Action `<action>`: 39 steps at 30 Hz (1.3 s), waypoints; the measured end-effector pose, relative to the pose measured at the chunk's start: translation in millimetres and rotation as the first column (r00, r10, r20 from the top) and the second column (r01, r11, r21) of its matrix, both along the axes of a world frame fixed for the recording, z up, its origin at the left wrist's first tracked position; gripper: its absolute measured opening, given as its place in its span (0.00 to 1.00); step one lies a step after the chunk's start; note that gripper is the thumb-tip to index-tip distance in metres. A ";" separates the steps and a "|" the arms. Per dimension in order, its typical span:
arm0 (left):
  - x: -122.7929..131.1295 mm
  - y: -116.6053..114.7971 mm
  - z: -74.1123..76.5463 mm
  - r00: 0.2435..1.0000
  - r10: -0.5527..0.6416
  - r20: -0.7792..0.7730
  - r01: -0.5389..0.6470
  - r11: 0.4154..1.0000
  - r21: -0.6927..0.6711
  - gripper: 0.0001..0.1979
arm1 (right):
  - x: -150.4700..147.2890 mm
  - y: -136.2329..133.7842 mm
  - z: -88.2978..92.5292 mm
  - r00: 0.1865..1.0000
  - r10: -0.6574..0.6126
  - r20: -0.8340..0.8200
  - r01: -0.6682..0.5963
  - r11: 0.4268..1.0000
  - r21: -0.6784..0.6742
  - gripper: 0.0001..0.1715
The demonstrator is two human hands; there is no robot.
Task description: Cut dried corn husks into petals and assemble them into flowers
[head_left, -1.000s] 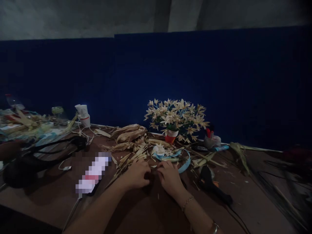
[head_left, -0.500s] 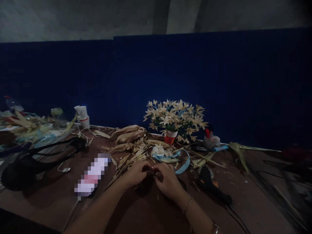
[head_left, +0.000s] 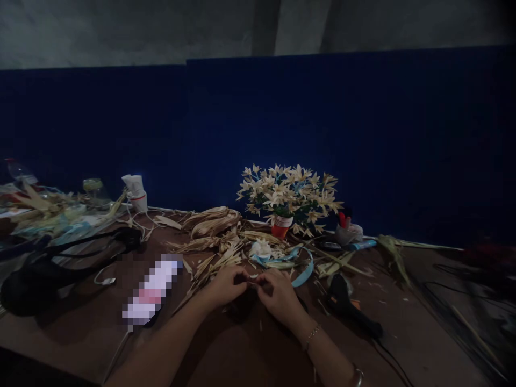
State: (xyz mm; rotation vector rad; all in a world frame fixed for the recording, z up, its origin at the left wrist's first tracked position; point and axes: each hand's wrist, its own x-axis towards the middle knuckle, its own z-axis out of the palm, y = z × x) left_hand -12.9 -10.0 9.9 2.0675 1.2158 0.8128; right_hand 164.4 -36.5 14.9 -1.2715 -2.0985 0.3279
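My left hand and my right hand meet over the front middle of the brown table. Thumb and fingers of both are pinched on a small pale piece, too small and dim to name. Just beyond my fingers lie dried corn husks, torn husk strips, a pale flower-like bundle and a curled blue ribbon. Behind these, a bunch of pale husk-like flowers stands in a red and white cup.
A black glue gun with a cord lies to the right. On the left are a phone with a cable, black straps and a white plug adapter. A cup with pens stands by the blue partition.
My two hands have drawn slightly closer, and the fingers of my right hand have shifted a little on the small piece. Nothing else has visibly moved.
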 end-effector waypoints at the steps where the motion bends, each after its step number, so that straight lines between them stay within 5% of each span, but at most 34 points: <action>1: 0.3 0.0 -0.7 1.000 0.006 0.008 -0.006 1.000 0.004 0.07 | -0.2 -0.1 0.4 1.000 -0.005 0.006 0.005 1.000 -0.001 0.05; 15: 3.9 -1.2 -0.3 0.998 0.007 0.061 -0.009 0.999 0.031 0.07 | -1.1 -1.3 1.6 0.999 -0.030 -0.024 0.029 0.999 -0.027 0.04; 25: 2.8 -3.2 1.1 0.998 -0.007 -0.064 0.014 0.993 0.114 0.09 | -0.2 -1.6 0.3 1.000 -0.002 0.025 0.001 1.000 0.021 0.06; 33: 9.5 -9.7 6.8 0.975 0.071 -0.211 -0.030 0.981 0.192 0.06 | -2.2 -2.1 1.6 0.992 -0.028 0.123 0.019 0.997 0.079 0.06; 39: 24.2 -18.4 9.3 0.950 0.230 -0.210 -0.176 0.952 0.250 0.09 | -10.7 -4.3 -1.3 0.969 -0.194 0.154 0.165 0.969 0.184 0.07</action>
